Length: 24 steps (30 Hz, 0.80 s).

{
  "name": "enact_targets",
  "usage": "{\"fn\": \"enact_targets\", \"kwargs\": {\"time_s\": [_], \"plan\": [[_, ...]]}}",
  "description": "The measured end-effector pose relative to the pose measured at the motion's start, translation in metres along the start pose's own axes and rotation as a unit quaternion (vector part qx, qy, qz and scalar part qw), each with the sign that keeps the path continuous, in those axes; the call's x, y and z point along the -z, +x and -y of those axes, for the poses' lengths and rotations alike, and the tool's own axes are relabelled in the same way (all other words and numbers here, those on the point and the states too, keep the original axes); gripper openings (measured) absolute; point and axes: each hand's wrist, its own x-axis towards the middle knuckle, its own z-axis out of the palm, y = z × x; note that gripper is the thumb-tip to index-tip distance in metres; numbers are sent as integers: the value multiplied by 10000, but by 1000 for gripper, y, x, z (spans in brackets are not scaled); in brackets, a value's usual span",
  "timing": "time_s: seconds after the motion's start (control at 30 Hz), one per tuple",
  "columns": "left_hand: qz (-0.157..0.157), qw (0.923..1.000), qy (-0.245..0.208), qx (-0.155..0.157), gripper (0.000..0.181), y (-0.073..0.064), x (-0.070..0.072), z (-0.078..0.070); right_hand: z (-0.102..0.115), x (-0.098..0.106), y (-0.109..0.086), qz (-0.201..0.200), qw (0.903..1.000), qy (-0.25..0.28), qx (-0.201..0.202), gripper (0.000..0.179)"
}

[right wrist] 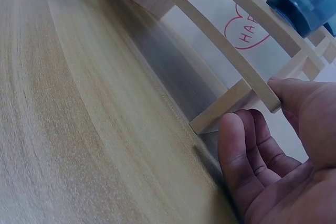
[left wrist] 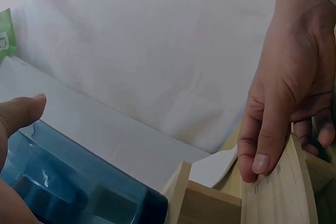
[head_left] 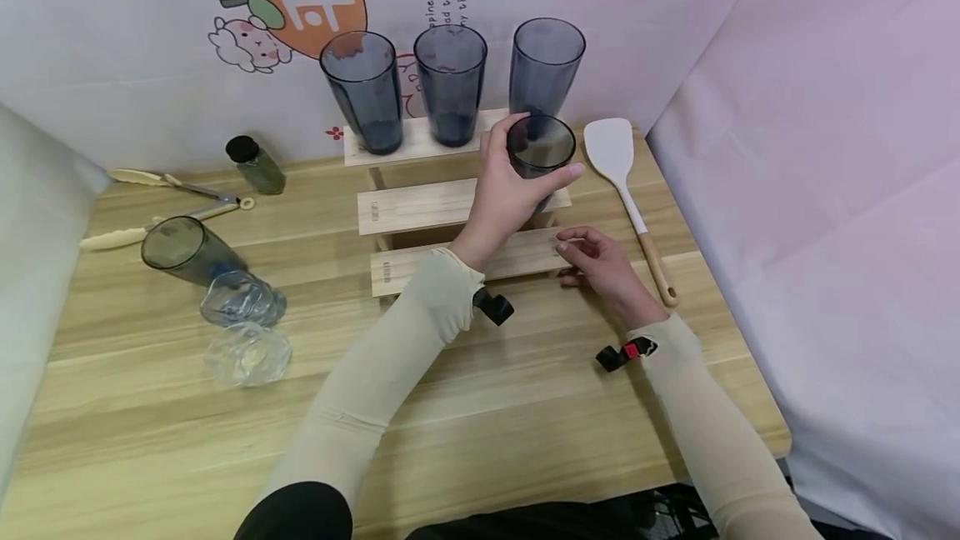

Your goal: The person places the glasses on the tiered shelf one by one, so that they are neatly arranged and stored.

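Sleeves nearest | left grip curled round glass | right grip pinching bottom step at edge | gap behind

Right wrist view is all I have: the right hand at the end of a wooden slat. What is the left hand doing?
Observer: In the head view, the left hand grips a dark tinted glass near the right end of the wooden rack.

Operator: Is anything on the top tier?

Observer: Yes, three more dark glasses stand there in a row.

Operator: Anything beside the right hand, on its outer side?

Observer: A white spatula with a wooden handle lies on the table there.
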Motion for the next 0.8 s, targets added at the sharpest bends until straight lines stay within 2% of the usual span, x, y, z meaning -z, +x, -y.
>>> {"fn": "enact_targets", "kwargs": {"time_s": [0.33, 0.53, 0.67, 0.8], "plan": [[-110, 9997, 212, -56, 94, 0, -9, 0, 2, -2, 1, 32, 10000, 36, -6, 38], [-412, 9977, -10, -543, 95, 0, -11, 6, 3, -5, 0, 51, 10000, 64, -1, 38], [-295, 9967, 23, -762, 96, -3, -6, 8, 1, -4, 1, 48, 9999, 150, 31, 37], [-96, 9961, 30, -881, 93, -15, 4, 8, -1, -1, 1, 52, 9998, 184, 59, 36]]}}
